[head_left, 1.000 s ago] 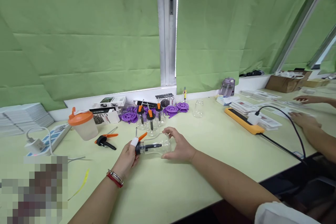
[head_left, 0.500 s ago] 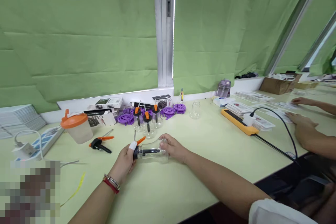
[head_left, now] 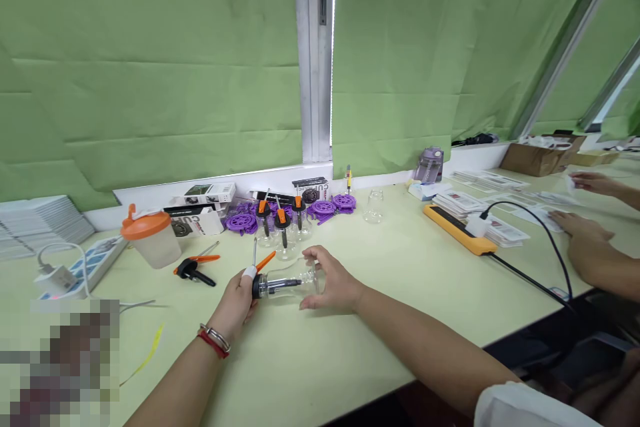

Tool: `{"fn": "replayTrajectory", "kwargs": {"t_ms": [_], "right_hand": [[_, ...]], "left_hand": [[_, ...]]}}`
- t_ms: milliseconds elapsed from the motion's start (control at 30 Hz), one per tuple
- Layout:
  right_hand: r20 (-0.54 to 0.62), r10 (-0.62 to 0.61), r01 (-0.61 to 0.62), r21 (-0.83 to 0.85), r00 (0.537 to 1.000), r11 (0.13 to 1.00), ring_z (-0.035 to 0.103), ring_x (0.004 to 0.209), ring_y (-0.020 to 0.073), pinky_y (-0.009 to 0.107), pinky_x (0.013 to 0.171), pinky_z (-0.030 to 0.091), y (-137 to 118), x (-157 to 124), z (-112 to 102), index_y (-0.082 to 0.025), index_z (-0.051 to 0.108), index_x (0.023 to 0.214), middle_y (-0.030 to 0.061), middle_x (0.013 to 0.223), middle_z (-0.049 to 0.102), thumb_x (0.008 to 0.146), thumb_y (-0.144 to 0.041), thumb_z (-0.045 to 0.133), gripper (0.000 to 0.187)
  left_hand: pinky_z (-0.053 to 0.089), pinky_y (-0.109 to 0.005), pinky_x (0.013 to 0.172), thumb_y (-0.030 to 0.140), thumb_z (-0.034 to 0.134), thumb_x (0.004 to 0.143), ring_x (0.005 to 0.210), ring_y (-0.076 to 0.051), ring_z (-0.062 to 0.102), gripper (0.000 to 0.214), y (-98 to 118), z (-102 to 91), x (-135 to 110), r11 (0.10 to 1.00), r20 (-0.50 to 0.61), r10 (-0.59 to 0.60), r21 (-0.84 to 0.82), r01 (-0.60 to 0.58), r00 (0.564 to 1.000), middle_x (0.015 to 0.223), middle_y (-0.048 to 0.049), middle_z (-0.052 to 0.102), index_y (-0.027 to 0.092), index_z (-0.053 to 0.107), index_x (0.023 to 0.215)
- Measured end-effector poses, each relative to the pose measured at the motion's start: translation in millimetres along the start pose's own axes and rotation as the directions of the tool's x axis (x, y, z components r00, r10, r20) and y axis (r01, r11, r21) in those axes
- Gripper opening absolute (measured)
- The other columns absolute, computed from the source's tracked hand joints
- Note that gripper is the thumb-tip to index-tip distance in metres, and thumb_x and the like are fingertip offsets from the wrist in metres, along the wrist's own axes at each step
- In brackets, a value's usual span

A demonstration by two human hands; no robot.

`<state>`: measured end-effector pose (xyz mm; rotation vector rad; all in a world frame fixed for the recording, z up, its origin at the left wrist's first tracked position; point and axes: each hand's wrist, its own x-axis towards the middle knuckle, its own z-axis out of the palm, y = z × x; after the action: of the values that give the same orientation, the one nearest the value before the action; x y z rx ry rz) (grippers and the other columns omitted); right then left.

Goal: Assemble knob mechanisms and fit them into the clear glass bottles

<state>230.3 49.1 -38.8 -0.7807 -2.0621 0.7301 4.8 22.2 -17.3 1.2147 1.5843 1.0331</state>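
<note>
My left hand (head_left: 237,297), with white tape on a finger, is closed around the black lid (head_left: 257,287) of a clear glass bottle (head_left: 290,278). The bottle lies sideways, its base to the right, and a dark tube shows inside it. From the lid stick up an orange lever (head_left: 266,260) and a thin metal spout (head_left: 255,250). Around the bottle's base my right hand (head_left: 335,280) is spread, thumb below and fingers above; whether the fingertips touch the glass I cannot tell. Left of my hands lies a loose black-and-orange lid (head_left: 193,270).
Behind stand several lidded bottles (head_left: 283,233), purple plastic parts (head_left: 243,222) and an upturned glass bottle (head_left: 373,207). An orange-lidded cup (head_left: 150,237) and a power strip (head_left: 97,263) are left. Right are an orange power strip (head_left: 457,230) and a co-worker's hand (head_left: 583,223).
My right hand has loosened from the bottle's base and its fingers have spread apart. The left hand keeps its hold on the lid. The view has shifted slightly.
</note>
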Motion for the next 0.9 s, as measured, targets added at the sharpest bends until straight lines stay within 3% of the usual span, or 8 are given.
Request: {"fn": "replayTrajectory", "kwargs": {"t_ms": [133, 400, 500, 700, 900], "right_hand": [[0.014, -0.284, 0.277, -0.268, 0.959, 0.923, 0.04, 0.116, 0.028, 0.045, 0.096, 0.039, 0.1, -0.2, -0.6, -0.021, 0.037, 0.128, 0.0142, 0.124, 0.04, 0.053, -0.049, 0.08, 0.091], [0.02, -0.446, 0.41, -0.431, 0.895, 0.803, 0.045, 0.107, 0.0271, 0.042, 0.083, 0.048, 0.2, -1.4, 1.8, -0.019, 0.036, 0.127, 0.0148, 0.116, 0.044, 0.065, -0.045, 0.073, 0.077], [0.037, -0.477, 0.439, -0.456, 0.878, 0.774, 0.046, 0.107, 0.027, 0.042, 0.082, 0.048, -0.3, -1.6, 2.5, -0.021, 0.036, 0.126, 0.0144, 0.115, 0.044, 0.068, -0.042, 0.071, 0.071], [0.029, -0.463, 0.427, -0.445, 0.886, 0.787, 0.046, 0.107, 0.0268, 0.041, 0.081, 0.049, 3.1, -2.9, 4.3, -0.02, 0.034, 0.127, 0.0149, 0.115, 0.044, 0.064, -0.041, 0.074, 0.077], [-0.009, -0.421, 0.385, -0.386, 0.907, 0.838, 0.043, 0.112, 0.0285, 0.044, 0.089, 0.046, 5.3, -5.1, 6.4, -0.018, 0.035, 0.126, 0.0163, 0.118, 0.043, 0.06, -0.045, 0.076, 0.082]], "left_hand": [[0.018, -0.02, 0.031, 0.049, 0.031, 0.086, 0.031, -0.007, 0.026, 0.031, -1.6, -2.2, 1.8, 0.995, 0.046, -0.067, -0.066, 0.07, 0.997, 0.042, 0.009, 0.033, 0.022, 0.036, 0.07], [0.017, -0.02, 0.031, 0.049, 0.031, 0.086, 0.031, -0.007, 0.027, 0.031, -2.4, -3.2, 3.4, 0.995, 0.051, -0.078, -0.055, 0.081, 0.996, 0.042, 0.009, 0.034, 0.023, 0.037, 0.071], [0.016, -0.02, 0.031, 0.051, 0.032, 0.084, 0.031, -0.008, 0.027, 0.032, -2.4, -4.4, 3.5, 0.991, 0.065, -0.106, -0.081, 0.111, 0.992, 0.042, 0.009, 0.034, 0.023, 0.036, 0.07], [0.015, -0.021, 0.032, 0.051, 0.037, 0.082, 0.03, -0.008, 0.024, 0.031, -2.1, -2.8, 1.5, 0.988, 0.089, -0.112, -0.1, 0.121, 0.99, 0.04, 0.0097, 0.034, 0.023, 0.037, 0.071], [0.018, -0.02, 0.034, 0.048, 0.03, 0.086, 0.032, -0.008, 0.025, 0.031, 4.6, 2.2, -5.5, 0.989, 0.026, -0.121, -0.082, 0.122, 0.992, 0.043, 0.0099, 0.032, 0.021, 0.042, 0.077]]}}
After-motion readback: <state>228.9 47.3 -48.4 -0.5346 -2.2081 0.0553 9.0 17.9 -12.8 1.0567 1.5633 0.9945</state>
